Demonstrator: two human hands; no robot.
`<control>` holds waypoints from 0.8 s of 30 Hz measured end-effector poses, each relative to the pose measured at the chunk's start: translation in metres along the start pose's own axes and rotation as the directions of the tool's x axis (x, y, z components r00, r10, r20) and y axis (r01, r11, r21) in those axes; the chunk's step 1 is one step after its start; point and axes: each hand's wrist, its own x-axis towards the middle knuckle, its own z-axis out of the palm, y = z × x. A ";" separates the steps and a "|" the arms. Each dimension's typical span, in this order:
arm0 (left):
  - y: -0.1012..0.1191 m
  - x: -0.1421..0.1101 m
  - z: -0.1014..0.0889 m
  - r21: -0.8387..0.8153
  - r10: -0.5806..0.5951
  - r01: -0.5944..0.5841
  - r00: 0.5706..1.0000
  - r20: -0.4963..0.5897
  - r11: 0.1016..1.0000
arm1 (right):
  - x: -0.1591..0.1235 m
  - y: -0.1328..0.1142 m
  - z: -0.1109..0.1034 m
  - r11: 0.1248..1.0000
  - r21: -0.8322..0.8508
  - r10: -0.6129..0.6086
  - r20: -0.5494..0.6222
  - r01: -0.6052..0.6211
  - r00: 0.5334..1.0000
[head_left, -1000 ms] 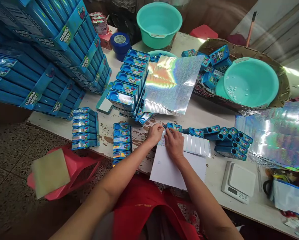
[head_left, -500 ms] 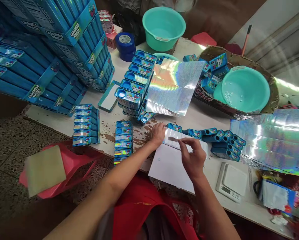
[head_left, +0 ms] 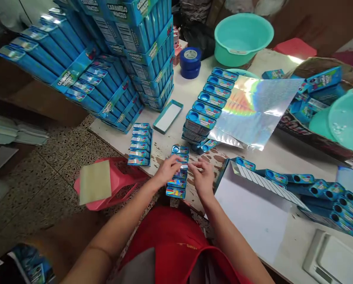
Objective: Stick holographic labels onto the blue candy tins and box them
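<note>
My left hand (head_left: 165, 170) and my right hand (head_left: 204, 177) meet over a short row of blue candy boxes (head_left: 175, 192) near the table's front edge. Between their fingertips is a small pale, shiny sticker (head_left: 184, 167), pinched at either end just above the middle boxes. Several boxes in this row have shiny rainbow tops. To the right, a sheet of pale strips (head_left: 263, 182) leans against more blue boxes, above a white paper sheet (head_left: 250, 213). The left fingers partly hide the row.
Another row of boxes (head_left: 139, 144) stands left, by a shallow open tray (head_left: 173, 103). Behind are stacked displays (head_left: 147, 43), blue tape rolls (head_left: 190, 59), a green basin (head_left: 243, 33) and holographic sheets (head_left: 253, 106). A scale (head_left: 336, 254) sits right; a red stool (head_left: 117, 177) stands below.
Both hands have moved left from the sheet of strips to the row of boxes, bringing a small sticker. The strip sheet now leans on the boxes. The camera view has turned left.
</note>
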 end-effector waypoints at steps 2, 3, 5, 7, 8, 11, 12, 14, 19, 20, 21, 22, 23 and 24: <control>-0.011 0.007 -0.024 0.127 0.034 -0.027 0.998 -0.050 0.991 | 0.005 0.006 0.029 0.999 -0.042 0.020 -0.024 -0.021 1.000; -0.014 0.011 -0.033 0.196 0.056 -0.044 0.997 -0.056 0.980 | 0.008 0.009 0.039 0.998 -0.062 0.025 -0.039 -0.028 0.999; -0.019 0.020 -0.043 0.298 0.083 -0.068 0.996 -0.039 0.952 | 0.012 0.012 0.054 0.995 -0.098 0.018 -0.074 -0.025 0.997; -0.024 0.029 -0.045 0.346 0.086 -0.073 0.996 -0.024 0.935 | 0.016 0.016 0.062 0.992 -0.126 0.003 -0.111 -0.017 0.994; -0.028 0.033 -0.044 0.356 0.083 -0.067 0.996 -0.029 0.932 | 0.017 0.018 0.064 0.990 -0.137 -0.003 -0.123 -0.014 0.992; -0.040 0.043 -0.039 0.343 0.084 -0.060 0.995 -0.056 0.937 | 0.021 0.025 0.068 0.987 -0.159 0.001 -0.131 -0.022 0.991; -0.045 0.045 -0.038 0.319 0.084 -0.060 0.995 -0.062 0.946 | 0.022 0.027 0.069 0.986 -0.160 0.017 -0.124 -0.037 0.992; -0.052 0.046 -0.035 0.270 0.048 -0.021 0.995 -0.093 0.963 | 0.024 0.029 0.068 0.984 -0.150 0.079 -0.123 -0.098 0.989; -0.055 0.030 -0.022 0.304 -0.142 0.222 0.954 -0.265 0.926 | 0.026 0.033 0.059 0.979 -0.047 0.195 -0.104 -0.200 0.975; -0.055 0.025 -0.017 0.291 -0.144 0.231 0.946 -0.290 0.928 | 0.026 0.034 0.059 0.982 -0.052 0.175 -0.090 -0.180 0.980; -0.054 0.021 -0.012 0.264 -0.142 0.225 0.943 -0.302 0.938 | 0.026 0.036 0.061 0.985 -0.072 0.148 -0.083 -0.154 0.986; -0.053 0.018 -0.006 0.235 -0.140 0.216 0.943 -0.303 0.948 | 0.026 0.037 0.063 0.986 -0.101 0.122 -0.083 -0.131 0.989; -0.053 0.015 -0.002 0.212 -0.146 0.212 0.945 -0.293 0.954 | 0.024 0.037 0.065 0.984 -0.132 0.106 -0.085 -0.116 0.991; -0.052 0.013 0.000 0.201 -0.166 0.224 0.948 -0.270 0.954 | 0.022 0.035 0.067 0.981 -0.159 0.098 -0.086 -0.110 0.992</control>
